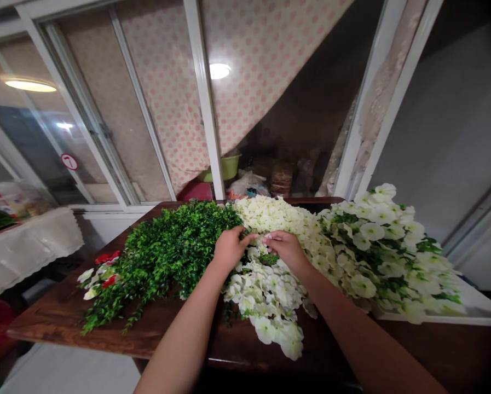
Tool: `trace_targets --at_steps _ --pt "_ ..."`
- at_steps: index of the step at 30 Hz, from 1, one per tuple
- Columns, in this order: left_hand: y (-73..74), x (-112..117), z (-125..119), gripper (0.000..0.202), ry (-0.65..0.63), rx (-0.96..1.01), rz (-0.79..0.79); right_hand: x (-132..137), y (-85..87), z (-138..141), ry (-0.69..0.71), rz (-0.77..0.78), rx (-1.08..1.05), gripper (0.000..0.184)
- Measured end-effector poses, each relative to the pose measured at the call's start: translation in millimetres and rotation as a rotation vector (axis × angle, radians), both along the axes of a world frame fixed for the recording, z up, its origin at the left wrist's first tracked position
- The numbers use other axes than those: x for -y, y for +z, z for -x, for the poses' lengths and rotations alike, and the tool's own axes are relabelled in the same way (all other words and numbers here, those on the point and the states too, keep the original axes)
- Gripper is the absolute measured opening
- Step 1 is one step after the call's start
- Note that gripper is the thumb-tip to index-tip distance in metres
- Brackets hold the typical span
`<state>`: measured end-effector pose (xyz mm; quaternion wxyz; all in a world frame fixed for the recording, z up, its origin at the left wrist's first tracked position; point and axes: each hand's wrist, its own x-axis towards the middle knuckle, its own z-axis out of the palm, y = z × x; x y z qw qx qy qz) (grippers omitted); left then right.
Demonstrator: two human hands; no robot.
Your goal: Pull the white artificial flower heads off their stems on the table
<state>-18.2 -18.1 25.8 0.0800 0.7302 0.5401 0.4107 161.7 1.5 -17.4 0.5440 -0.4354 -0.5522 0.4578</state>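
Both my hands meet over a bunch of white artificial flowers [270,295] lying on a dark wooden table [105,328]. My left hand [229,247] is closed, pinching a white flower at the top of the bunch. My right hand [285,249] is closed too, its fingertips pinched on a small white flower piece beside the left fingers. A loose heap of cream flower heads [278,216] lies just behind the hands.
A mass of green artificial foliage [167,254] lies to the left, with red and white flowers [103,268] at its left end. Another white flower bunch with green leaves [388,251] lies right, on a white board [475,314]. Sliding windows and a dotted curtain [245,65] stand behind.
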Motion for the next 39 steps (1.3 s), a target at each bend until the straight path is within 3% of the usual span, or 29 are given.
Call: trace_targets --at_steps 7,10,14,18,31,39 --pt "-13.5 -8.7 -11.0 0.048 -0.246 0.465 0.221 4.1 4.0 1.0 0.055 0.043 -0.093 0.025" --pt "-15.4 -11.3 -14.5 0.052 -0.258 0.62 0.317 4.7 4.2 1.6 0.087 0.051 -0.105 0.031" --pt "-12.2 -9.2 -15.8 0.05 -0.236 0.694 0.305 5.0 3.9 2.0 0.124 0.07 -0.097 0.036" --pt "-12.8 -9.8 -15.2 0.049 -0.261 0.821 0.411 3.3 0.0 2.5 0.146 0.093 -0.112 0.039" --pt "-18.6 -15.4 -13.0 0.04 -0.3 1.076 0.492 8.4 4.2 1.0 0.215 0.146 -0.194 0.025" --pt "-18.2 -11.6 -15.7 0.04 -0.321 1.057 0.468 8.4 8.2 -0.6 0.214 0.161 -0.392 0.026"
